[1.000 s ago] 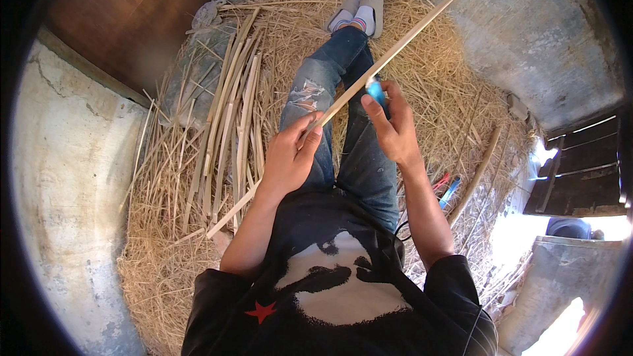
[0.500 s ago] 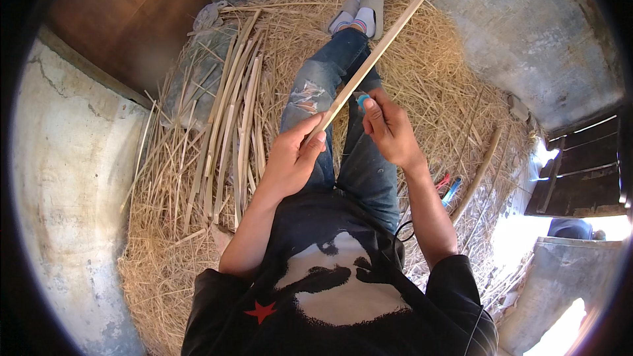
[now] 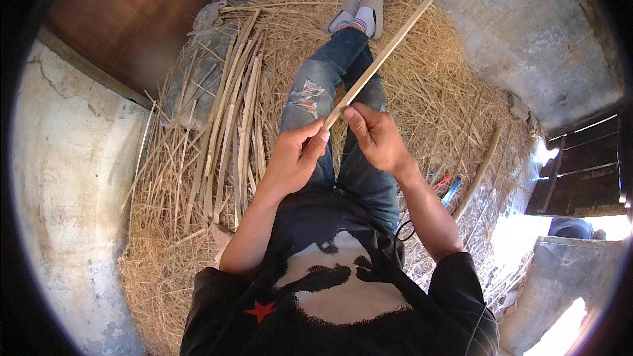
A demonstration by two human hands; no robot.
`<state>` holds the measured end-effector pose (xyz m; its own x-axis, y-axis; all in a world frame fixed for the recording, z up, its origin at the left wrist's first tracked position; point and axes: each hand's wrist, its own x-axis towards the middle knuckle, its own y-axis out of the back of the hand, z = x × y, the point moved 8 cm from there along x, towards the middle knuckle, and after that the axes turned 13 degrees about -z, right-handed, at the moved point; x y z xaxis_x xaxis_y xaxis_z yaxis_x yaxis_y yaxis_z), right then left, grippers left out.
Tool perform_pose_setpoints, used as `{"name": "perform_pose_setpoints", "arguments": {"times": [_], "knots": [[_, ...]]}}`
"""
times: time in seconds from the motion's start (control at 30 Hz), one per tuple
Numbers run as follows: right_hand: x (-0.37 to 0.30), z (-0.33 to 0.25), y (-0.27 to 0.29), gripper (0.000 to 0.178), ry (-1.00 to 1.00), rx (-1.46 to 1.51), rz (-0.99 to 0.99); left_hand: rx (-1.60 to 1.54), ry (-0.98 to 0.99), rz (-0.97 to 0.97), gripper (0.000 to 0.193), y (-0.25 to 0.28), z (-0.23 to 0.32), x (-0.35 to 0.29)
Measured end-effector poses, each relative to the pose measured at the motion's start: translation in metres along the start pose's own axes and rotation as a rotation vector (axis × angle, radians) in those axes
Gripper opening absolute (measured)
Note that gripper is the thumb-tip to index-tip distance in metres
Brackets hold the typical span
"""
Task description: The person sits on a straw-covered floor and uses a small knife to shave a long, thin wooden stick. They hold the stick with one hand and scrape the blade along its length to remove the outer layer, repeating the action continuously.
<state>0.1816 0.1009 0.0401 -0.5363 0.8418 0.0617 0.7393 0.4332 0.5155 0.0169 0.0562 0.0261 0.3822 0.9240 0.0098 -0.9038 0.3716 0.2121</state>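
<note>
A long, pale split strip of wood or bamboo (image 3: 398,39) slants up and to the right over my outstretched legs. Its near end is pinched between the thumb and fingers of my left hand (image 3: 291,159). Just beyond that grip, my right hand (image 3: 377,138) is closed against the strip, thumb on top. The small blue item that showed in my right hand half a second ago is hidden now, so what lies inside those fingers cannot be made out.
Many similar strips lie in a bundle (image 3: 227,118) to my left on loose straw (image 3: 428,92). Right of my thigh are a blue-handled tool (image 3: 452,191), something red beside it, and a thicker stick (image 3: 480,170). A concrete wall (image 3: 527,33) curves round beyond.
My right hand has moved down and left onto the strip, close to my left hand, and its blue item has gone out of sight. The strip's far end has dropped slightly.
</note>
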Motion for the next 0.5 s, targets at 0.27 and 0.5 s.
{"name": "perform_pose_setpoints", "arguments": {"times": [0.27,0.5], "knots": [[-0.001,0.001,-0.021,0.037,0.084,-0.146,-0.054,0.011,-0.001,-0.011,0.038,0.001,0.000,0.006],[0.005,-0.002,0.001,0.038,0.021,-0.025,0.069,0.142,-0.050,0.137,0.038,0.010,-0.004,-0.001]]}}
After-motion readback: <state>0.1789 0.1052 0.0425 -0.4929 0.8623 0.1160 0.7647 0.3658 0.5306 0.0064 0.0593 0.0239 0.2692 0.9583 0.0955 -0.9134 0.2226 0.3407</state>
